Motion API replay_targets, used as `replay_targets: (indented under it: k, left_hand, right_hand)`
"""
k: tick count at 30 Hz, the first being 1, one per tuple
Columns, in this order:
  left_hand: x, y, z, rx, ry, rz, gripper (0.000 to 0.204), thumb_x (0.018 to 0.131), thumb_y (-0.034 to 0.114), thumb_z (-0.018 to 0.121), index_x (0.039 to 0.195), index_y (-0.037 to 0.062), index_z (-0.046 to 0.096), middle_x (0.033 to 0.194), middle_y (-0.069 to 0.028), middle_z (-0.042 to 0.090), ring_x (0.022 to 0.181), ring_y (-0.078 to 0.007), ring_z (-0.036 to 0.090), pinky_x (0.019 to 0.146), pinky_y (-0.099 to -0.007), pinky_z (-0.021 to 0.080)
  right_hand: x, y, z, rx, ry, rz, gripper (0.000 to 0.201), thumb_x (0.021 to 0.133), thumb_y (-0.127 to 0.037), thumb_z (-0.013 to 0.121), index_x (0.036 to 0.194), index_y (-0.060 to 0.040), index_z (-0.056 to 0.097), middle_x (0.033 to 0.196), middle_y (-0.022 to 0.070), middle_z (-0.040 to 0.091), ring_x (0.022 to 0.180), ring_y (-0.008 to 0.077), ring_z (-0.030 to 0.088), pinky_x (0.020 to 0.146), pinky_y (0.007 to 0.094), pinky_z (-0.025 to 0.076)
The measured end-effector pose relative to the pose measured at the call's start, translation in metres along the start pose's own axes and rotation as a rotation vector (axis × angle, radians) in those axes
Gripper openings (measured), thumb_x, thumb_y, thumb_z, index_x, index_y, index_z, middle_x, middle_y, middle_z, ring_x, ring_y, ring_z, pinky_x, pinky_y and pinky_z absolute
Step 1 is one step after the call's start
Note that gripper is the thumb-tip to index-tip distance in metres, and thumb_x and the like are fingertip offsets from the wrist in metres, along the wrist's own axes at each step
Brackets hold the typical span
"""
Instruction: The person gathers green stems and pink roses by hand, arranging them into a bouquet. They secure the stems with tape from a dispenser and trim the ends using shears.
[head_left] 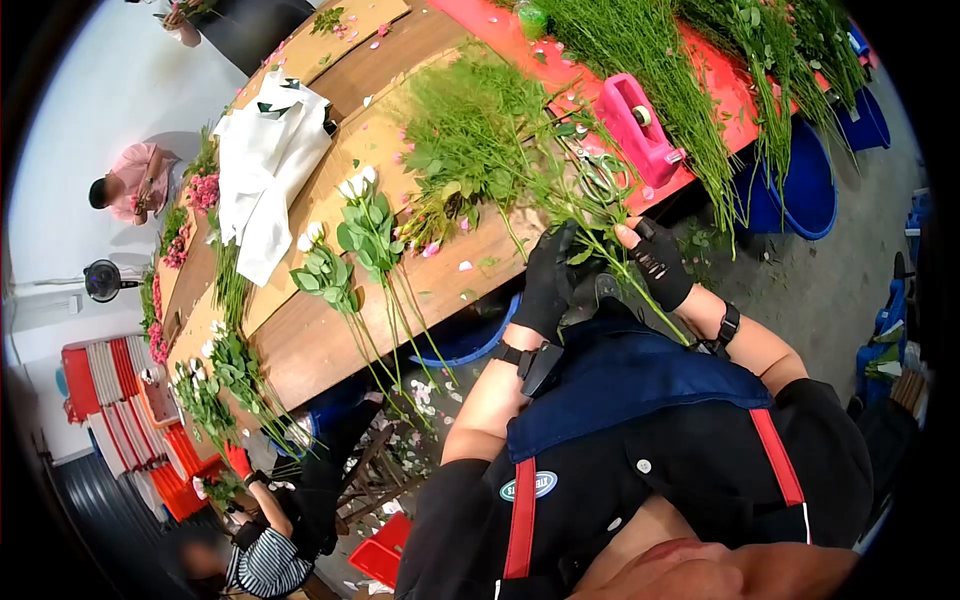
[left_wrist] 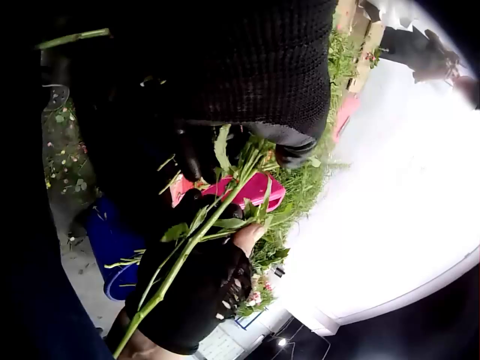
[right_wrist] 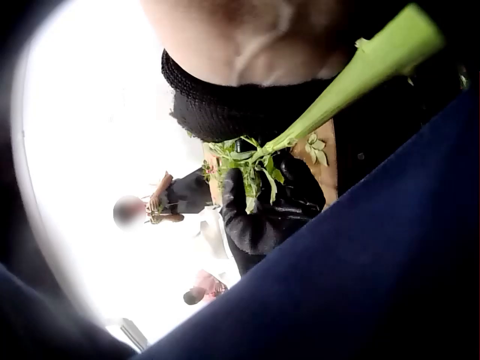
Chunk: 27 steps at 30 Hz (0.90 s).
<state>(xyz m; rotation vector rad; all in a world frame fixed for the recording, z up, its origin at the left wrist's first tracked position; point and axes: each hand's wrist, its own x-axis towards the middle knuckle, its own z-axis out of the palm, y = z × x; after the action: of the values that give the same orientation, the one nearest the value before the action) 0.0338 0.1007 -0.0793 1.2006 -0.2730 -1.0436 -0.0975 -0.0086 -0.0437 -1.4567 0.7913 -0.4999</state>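
My left hand, in a black glove, has its fingers curled round a thick green leafy stem. The stem runs down toward my apron, its cut end large in the right wrist view. My right hand, in a black glove with a bare thumb tip, is at the same stem, just right of the left hand. In the left wrist view the bare thumb pinches at the stem's leaves. Beyond the hands lies a heap of feathery greenery on the wooden table.
A pink tape dispenser and scissors lie just past my hands. White roses lie left, stems over the table edge. White wrapping is farther off. Blue buckets stand right; a person in a striped shirt works at lower left.
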Motion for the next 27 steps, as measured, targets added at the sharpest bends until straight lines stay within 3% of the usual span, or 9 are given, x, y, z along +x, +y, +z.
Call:
replay_targets:
  k: [1, 9, 10, 13, 16, 22, 24, 26, 27]
  left_hand:
    - [-0.001, 0.007, 0.007, -0.427, -0.009, -0.256, 0.019, 0.094, 0.015, 0.055, 0.11, 0.0051, 0.061, 0.097, -0.0055, 0.066, 0.089, -0.0208, 0.064, 0.08, -0.0364, 0.054]
    - [0.014, 0.003, 0.038, -0.155, -0.019, -0.07, 0.016, 0.087, 0.008, 0.061, 0.1, -0.0013, 0.062, 0.088, -0.0064, 0.067, 0.077, -0.0159, 0.063, 0.067, -0.0295, 0.051]
    - [0.016, -0.007, 0.038, 0.247, -0.031, 0.208, 0.014, 0.086, 0.008, 0.06, 0.098, 0.0003, 0.063, 0.087, -0.0067, 0.066, 0.074, -0.016, 0.063, 0.064, -0.0292, 0.05]
    - [0.056, -0.065, -0.007, 0.009, -0.097, 0.081, 0.019, 0.092, 0.015, 0.057, 0.105, 0.0016, 0.06, 0.092, -0.0073, 0.066, 0.078, -0.0187, 0.064, 0.069, -0.0303, 0.053]
    - [0.034, -0.01, 0.032, 0.05, -0.117, 0.004, 0.023, 0.093, 0.015, 0.057, 0.111, 0.0016, 0.058, 0.098, -0.008, 0.065, 0.08, -0.0184, 0.064, 0.07, -0.031, 0.055]
    - [0.019, -0.016, 0.069, -0.023, -0.176, -0.073, 0.028, 0.088, 0.013, 0.062, 0.114, 0.0011, 0.061, 0.101, -0.0054, 0.066, 0.088, -0.0129, 0.062, 0.08, -0.0269, 0.049]
    - [0.008, 0.002, 0.065, -0.134, -0.254, -0.195, 0.029, 0.087, 0.011, 0.061, 0.115, 0.0023, 0.061, 0.099, -0.006, 0.066, 0.088, -0.016, 0.063, 0.081, -0.0283, 0.049]
    - [0.023, -0.048, 0.024, -0.158, -0.169, -0.068, 0.029, 0.086, 0.009, 0.061, 0.114, 0.003, 0.062, 0.098, -0.0078, 0.066, 0.088, -0.0203, 0.063, 0.082, -0.0299, 0.049]
    - [0.015, -0.027, 0.027, 0.234, -0.207, 0.177, 0.029, 0.085, 0.01, 0.06, 0.112, 0.0028, 0.061, 0.098, -0.0101, 0.065, 0.09, -0.0238, 0.063, 0.082, -0.0314, 0.049]
  right_hand:
    - [-0.002, 0.003, -0.001, -0.038, -0.002, 0.007, 0.02, 0.092, -0.02, 0.058, 0.09, -0.0009, 0.063, 0.072, -0.0018, 0.054, 0.067, 0.0061, 0.047, 0.062, 0.025, 0.04]
    - [-0.033, -0.022, -0.029, -0.243, -0.041, -0.22, 0.011, 0.088, -0.012, 0.061, 0.091, -0.0021, 0.064, 0.071, 0.005, 0.056, 0.067, 0.014, 0.054, 0.062, 0.0285, 0.042]
    - [-0.031, -0.019, -0.035, -0.441, -0.014, -0.616, 0.006, 0.085, -0.007, 0.063, 0.089, -0.0026, 0.063, 0.07, 0.0083, 0.057, 0.064, 0.0198, 0.055, 0.06, 0.0314, 0.043]
    - [-0.048, -0.066, -0.065, -0.528, -0.212, -0.786, 0.009, 0.086, -0.011, 0.062, 0.088, -0.0023, 0.062, 0.072, 0.0107, 0.062, 0.062, 0.0249, 0.059, 0.059, 0.0342, 0.046]
    - [-0.01, -0.052, -0.065, -0.386, -0.005, -0.482, 0.009, 0.089, -0.01, 0.059, 0.088, -0.0018, 0.063, 0.072, 0.0087, 0.061, 0.061, 0.0209, 0.057, 0.06, 0.0298, 0.045]
    - [0.06, 0.015, -0.054, -0.107, -0.211, 0.247, 0.03, 0.088, -0.031, 0.066, 0.08, -0.002, 0.067, 0.062, -0.0034, 0.053, 0.061, 0.0044, 0.047, 0.055, 0.0248, 0.038]
    - [0.055, 0.017, -0.047, -0.063, -0.143, 0.159, 0.027, 0.089, -0.027, 0.065, 0.083, -0.0016, 0.068, 0.069, -0.0016, 0.059, 0.064, 0.0058, 0.05, 0.058, 0.0252, 0.04]
    - [0.047, 0.01, -0.043, 0.159, -0.124, 0.173, 0.024, 0.09, -0.023, 0.063, 0.088, 0.0002, 0.069, 0.076, -0.0002, 0.063, 0.068, 0.0067, 0.053, 0.063, 0.0249, 0.044]
    - [0.043, 0.011, -0.042, 0.142, -0.131, 0.167, 0.024, 0.09, -0.023, 0.063, 0.088, 0.0006, 0.069, 0.076, -0.0002, 0.063, 0.069, 0.0068, 0.054, 0.063, 0.0247, 0.044]
